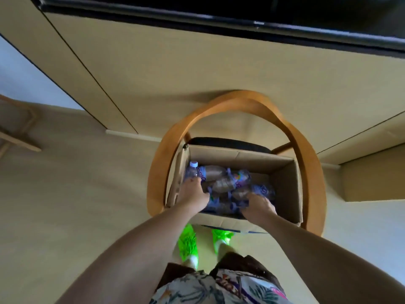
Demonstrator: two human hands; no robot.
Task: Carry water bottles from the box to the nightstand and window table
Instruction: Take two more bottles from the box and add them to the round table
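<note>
Head view, looking steeply down: an open cardboard box (pixel 282 172) sits on the dark seat of a chair (pixel 219 106) with a curved wooden frame, at 12 o'clock from the person's feet. Water bottles (pixel 223 183) lie jumbled on their sides in the bottom of the box, clear plastic with purple-and-white labels; exact count cannot be told. One bottle with a pale cap (pixel 192 170) stands up higher at the 9 o'clock wall of the box. Left hand (pixel 192 194) reaches into the box at its 9 o'clock side, fingers curled downward onto the pile just below the capped bottle; whether it actually grips a bottle cannot be told, fingertips are blurred. Right hand (pixel 258 205) is in the box toward 5 o'clock, knuckles up, fingers curled over a bottle among the pile; firmness of the grip is unclear. Both forearms are bare. Green shoes (pixel 188 240) show on the floor at 6 o'clock of the box, with dark shorts and a patterned shirt (pixel 208 288) at the frame's bottom edge. A beige wall panel fills 12 o'clock, with a black screen (pixel 241 9) above it. Part of another wooden piece (pixel 15 128) sits at 9 o'clock.
</note>
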